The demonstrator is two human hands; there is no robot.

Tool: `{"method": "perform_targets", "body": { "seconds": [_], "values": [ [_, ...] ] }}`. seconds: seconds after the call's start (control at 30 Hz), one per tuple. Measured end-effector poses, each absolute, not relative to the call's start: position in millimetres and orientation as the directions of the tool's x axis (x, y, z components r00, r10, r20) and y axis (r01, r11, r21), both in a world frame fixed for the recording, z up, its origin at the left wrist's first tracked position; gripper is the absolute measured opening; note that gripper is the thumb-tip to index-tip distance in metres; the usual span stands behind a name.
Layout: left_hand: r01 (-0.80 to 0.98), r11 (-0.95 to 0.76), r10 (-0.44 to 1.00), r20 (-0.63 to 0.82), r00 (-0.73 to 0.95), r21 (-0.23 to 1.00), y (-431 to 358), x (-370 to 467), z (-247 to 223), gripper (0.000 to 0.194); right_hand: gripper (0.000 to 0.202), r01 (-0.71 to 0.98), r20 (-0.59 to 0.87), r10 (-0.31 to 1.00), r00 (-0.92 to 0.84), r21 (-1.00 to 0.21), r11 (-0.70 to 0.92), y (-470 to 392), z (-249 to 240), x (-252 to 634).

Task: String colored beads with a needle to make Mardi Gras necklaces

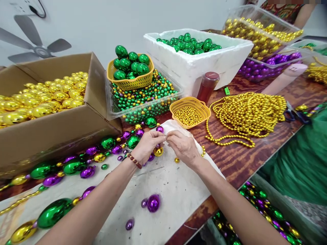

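My left hand (pixel 146 144), with a beaded bracelet (pixel 134 160) at its wrist, is closed in a pinch over the white cloth (pixel 176 194). Fingertip to fingertip with it, my right hand (pixel 184 149) pinches too. Whatever lies between the fingers is too small to make out. A strand of shiny green, purple and gold beads (pixel 133 142) runs behind and left of my left hand. Below the hands rests a thin needle-like rod (pixel 148 172). Loose purple beads (pixel 153 203) sit nearer to me, and a small gold bead (pixel 176 160) lies beside my right hand.
Behind stand a cardboard box (pixel 102 85) of gold beads, a clear tub (pixel 143 117) of mixed beads, a small yellow basket (pixel 204 115) and a foam box (pixel 217 69). At right are gold bead strings (pixel 250 112), scissors (pixel 291 114) and a jar (pixel 208 86). Another person's arm (pixel 305 15) shows top right.
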State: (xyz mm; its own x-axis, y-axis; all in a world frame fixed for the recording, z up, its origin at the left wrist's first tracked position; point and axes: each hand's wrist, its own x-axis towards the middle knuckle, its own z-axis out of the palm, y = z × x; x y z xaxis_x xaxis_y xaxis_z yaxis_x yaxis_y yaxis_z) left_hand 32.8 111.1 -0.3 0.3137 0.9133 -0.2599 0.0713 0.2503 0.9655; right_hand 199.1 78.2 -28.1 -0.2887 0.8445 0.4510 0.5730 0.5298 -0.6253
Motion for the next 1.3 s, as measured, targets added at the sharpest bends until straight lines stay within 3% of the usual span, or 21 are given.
{"method": "perform_targets", "body": {
  "seconds": [0.13,0.3,0.57,0.83,1.17,1.3],
  "values": [
    [0.112,0.173,0.936,-0.199,0.289,0.978,108,36,1,0.017,0.021,0.602,0.460,0.849,-0.261,-0.610,0.515,76,-28,198],
    [0.128,0.089,0.958,-0.120,0.261,0.988,105,34,-1,0.018,0.016,0.463,0.366,0.930,-0.041,-0.817,0.342,74,-28,191],
    [0.135,0.029,0.938,-0.074,0.338,0.990,107,28,-1,0.018,0.020,0.271,0.218,0.974,-0.060,-0.936,0.226,85,-35,181],
    [0.117,0.119,0.876,-0.160,0.454,0.986,111,23,2,0.018,0.018,0.249,0.230,0.973,-0.028,-0.941,0.230,79,-22,182],
    [0.067,0.119,0.916,-0.135,0.377,0.991,113,20,-6,0.017,0.014,0.185,0.234,0.965,0.118,-0.960,0.210,79,-19,186],
    [0.070,0.094,0.927,-0.113,0.357,0.993,112,20,-6,0.018,0.013,0.335,0.345,0.938,0.036,-0.888,0.314,71,-6,190]
  ]
}}
